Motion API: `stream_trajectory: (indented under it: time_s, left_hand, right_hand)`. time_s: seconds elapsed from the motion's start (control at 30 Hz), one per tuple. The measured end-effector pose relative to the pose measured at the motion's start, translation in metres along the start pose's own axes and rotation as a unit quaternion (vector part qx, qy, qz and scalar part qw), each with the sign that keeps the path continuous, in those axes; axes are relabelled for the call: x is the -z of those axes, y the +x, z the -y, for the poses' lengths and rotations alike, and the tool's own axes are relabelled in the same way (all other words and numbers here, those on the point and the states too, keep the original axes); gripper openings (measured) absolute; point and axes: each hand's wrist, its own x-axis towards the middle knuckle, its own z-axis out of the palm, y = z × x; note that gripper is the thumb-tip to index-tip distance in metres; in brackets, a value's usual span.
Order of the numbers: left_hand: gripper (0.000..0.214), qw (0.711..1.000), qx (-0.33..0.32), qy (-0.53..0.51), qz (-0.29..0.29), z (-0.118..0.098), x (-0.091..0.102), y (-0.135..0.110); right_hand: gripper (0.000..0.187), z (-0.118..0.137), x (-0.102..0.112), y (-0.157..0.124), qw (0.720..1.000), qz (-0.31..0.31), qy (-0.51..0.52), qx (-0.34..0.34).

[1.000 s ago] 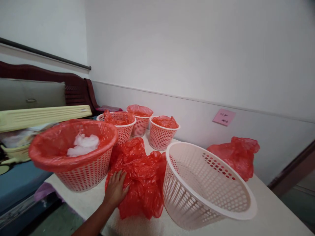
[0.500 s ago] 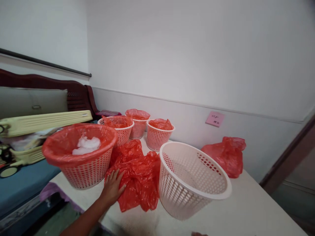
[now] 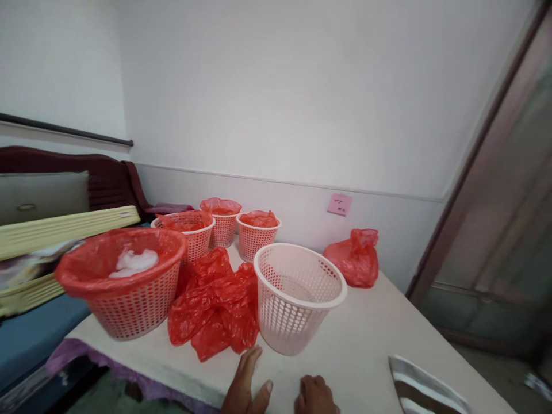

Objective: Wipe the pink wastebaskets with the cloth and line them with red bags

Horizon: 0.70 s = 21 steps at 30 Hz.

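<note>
My left hand (image 3: 244,384) lies flat on the pale table (image 3: 371,339) at the near edge, fingers stretched out, holding nothing. Its fingertips stop just short of a crumpled red plastic bag (image 3: 211,307). My right hand (image 3: 314,397) rests beside it with the knuckles bent and the fingers curled under; what they hold, if anything, is hidden. An empty white mesh basket (image 3: 284,328) stands just beyond both hands. To the left is a larger basket (image 3: 133,313) lined with a red bag, with white stuffing inside.
Three smaller red-lined baskets (image 3: 222,227) stand at the back by the wall. A bunched red bag (image 3: 353,259) lies at the back right under a pink note (image 3: 339,204). A striped object (image 3: 425,394) is at the near right edge. A bed with yellow slats (image 3: 64,227) is on the left, a door (image 3: 500,241) on the right.
My left hand has come off the red bag and back to the table's near edge. My right hand has come into view. The view has pulled back and swung right.
</note>
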Motion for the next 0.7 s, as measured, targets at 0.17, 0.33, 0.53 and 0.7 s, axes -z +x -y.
stream_trajectory:
  time_s: [0.17,0.33,0.53,0.7]
  left_hand:
    - [0.06,0.977,0.084,-0.182,-0.067,-0.064,0.017,0.04]
    - [0.058,0.938,0.117,-0.239,-0.223,-0.097,0.053,0.121]
    - [0.043,0.927,0.124,-0.282,-0.213,-0.104,0.042,0.163]
    - [0.032,0.919,0.145,-0.326,-0.165,-0.124,0.041,0.134]
  right_hand:
    - [0.032,0.002,0.023,-0.01,0.999,0.023,0.013,0.021]
    - [0.032,0.005,0.036,-0.012,0.999,0.032,0.013,0.009]
    - [0.035,0.008,0.035,-0.009,0.999,0.032,0.015,-0.006]
    - [0.038,0.006,0.036,-0.008,0.999,0.034,0.028,-0.004]
